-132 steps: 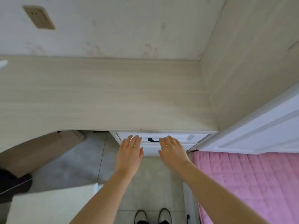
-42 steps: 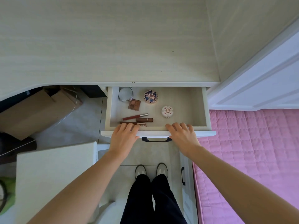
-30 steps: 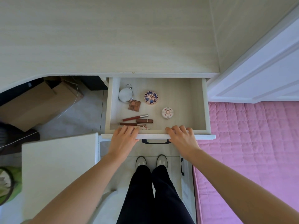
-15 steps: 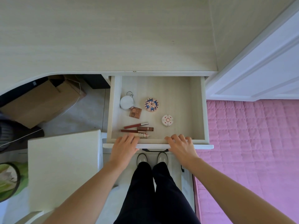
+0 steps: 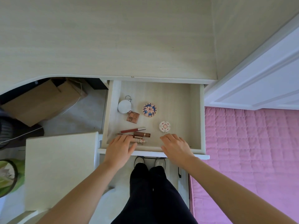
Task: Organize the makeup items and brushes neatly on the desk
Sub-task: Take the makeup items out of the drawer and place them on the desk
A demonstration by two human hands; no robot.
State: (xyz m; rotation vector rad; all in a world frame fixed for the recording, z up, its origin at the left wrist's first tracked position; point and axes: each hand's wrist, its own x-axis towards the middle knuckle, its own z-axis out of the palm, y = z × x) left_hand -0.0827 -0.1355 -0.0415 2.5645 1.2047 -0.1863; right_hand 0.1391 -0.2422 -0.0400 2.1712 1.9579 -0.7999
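The drawer point(image 5: 196, 113) under the desk point(image 5: 103, 39) stands pulled out. Inside lie a round silver mirror point(image 5: 124, 106), a small brown eyeshadow palette point(image 5: 133, 117), a blue patterned round compact point(image 5: 149, 110), a small white round compact point(image 5: 164, 126), and several lip tubes point(image 5: 135, 132) near the front left. My left hand point(image 5: 119, 150) reaches over the front edge, fingers spread above the lip tubes and hiding part of them. My right hand point(image 5: 176, 147) hovers flat inside the drawer just below the white compact. Neither hand holds anything.
A cardboard box point(image 5: 40, 101) sits under the desk at left. A white stool or low table point(image 5: 59, 168) stands left of my legs. A pink quilted bed point(image 5: 252, 152) runs along the right, below a white panel point(image 5: 265, 75). A green bag point(image 5: 9, 177) lies at far left.
The drawer went from shut to fully pulled out. Both hands have left its front edge and moved forward into the drawer, over the items.
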